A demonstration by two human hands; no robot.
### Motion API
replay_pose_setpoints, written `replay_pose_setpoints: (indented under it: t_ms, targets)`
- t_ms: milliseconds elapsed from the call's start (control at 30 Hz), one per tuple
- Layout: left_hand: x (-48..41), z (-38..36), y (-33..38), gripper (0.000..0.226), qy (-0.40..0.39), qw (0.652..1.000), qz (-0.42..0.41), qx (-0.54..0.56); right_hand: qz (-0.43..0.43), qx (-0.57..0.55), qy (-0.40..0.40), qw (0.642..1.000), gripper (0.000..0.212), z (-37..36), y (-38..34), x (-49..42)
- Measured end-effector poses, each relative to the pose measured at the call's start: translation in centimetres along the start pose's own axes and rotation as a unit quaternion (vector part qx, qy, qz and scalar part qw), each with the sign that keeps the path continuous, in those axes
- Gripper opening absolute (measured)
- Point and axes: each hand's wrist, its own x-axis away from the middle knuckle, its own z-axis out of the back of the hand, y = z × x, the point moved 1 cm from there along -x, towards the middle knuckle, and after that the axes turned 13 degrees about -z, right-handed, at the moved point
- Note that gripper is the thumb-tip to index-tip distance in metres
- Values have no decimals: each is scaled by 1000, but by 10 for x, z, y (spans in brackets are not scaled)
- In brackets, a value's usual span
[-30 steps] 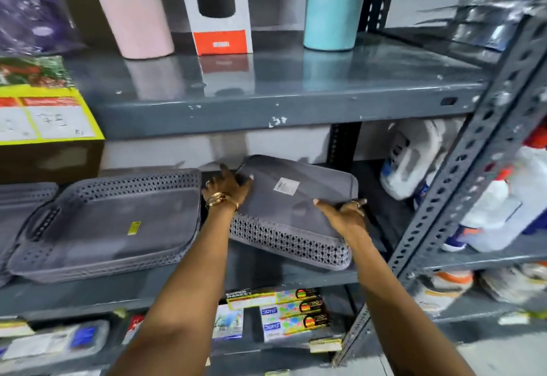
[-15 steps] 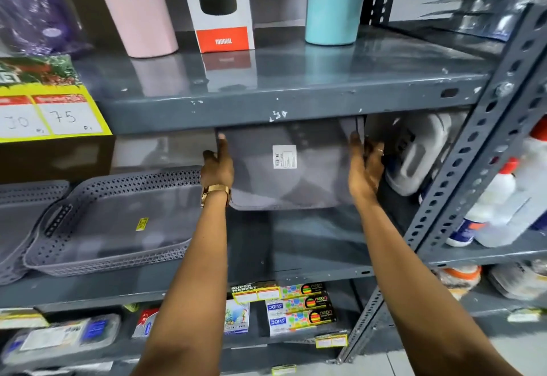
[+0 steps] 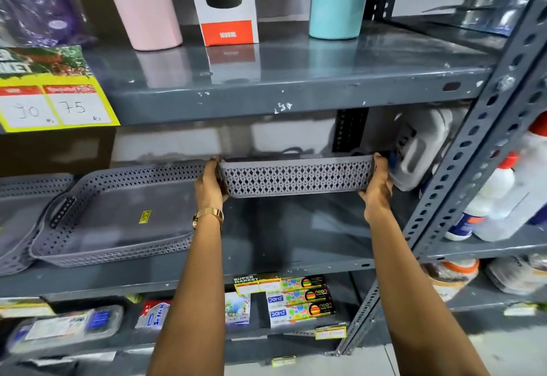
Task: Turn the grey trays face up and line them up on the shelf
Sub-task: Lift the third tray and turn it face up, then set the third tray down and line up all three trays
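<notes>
I hold a grey tray [image 3: 296,179] level above the middle shelf [image 3: 290,236], its perforated long side facing me. My left hand [image 3: 210,182] grips its left end and my right hand [image 3: 376,187] grips its right end. The tray's inside is hidden from this angle. To its left a second grey tray [image 3: 118,215] lies face up on the shelf with a yellow sticker on its floor. A third grey tray [image 3: 17,218] lies at the far left, cut off by the frame edge.
White jugs [image 3: 420,150] stand right behind the held tray's right end. The upper shelf [image 3: 296,91] hangs low overhead with bottles on it. A slotted metal post [image 3: 461,174] runs down the right. A yellow price sign [image 3: 53,103] hangs at left.
The tray was lying face down and tilted on the shelf. Both hands raised it upright with its bottom toward me, then turned it level; it is now held above the shelf.
</notes>
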Motion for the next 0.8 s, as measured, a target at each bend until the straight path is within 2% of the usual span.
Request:
replay_pose_setpoints:
  t_ms: [133, 200, 300, 433, 567, 633, 700, 800]
  targets:
    - [19, 2, -8, 26, 59, 992, -58, -99, 18, 24, 42, 999, 12, 5, -3, -6]
    - [27, 0, -10, 27, 80, 986, -64, -135, 19, 45, 49, 998, 11, 6, 2, -7]
    - [33, 2, -12, 25, 76, 966, -112, -219, 28, 129, 58, 990, 16, 10, 18, -8]
    - [41, 10, -20, 35, 23, 896, -172, -409, 48, 214, 48, 974, 36, 14, 43, -17]
    - [48, 17, -34, 37, -16, 843, -204, -498, 45, 309, 46, 949, 46, 14, 56, -13]
    - [49, 20, -38, 35, -24, 814, -239, -528, 94, 380, 53, 919, 58, 15, 60, -9]
    - [50, 25, -41, 32, -23, 784, -284, -551, 185, 449, 88, 870, 72, 11, 61, -2]
    - [47, 35, -40, 30, -16, 753, -340, -564, 306, 512, 115, 794, 66, -7, 62, 20]
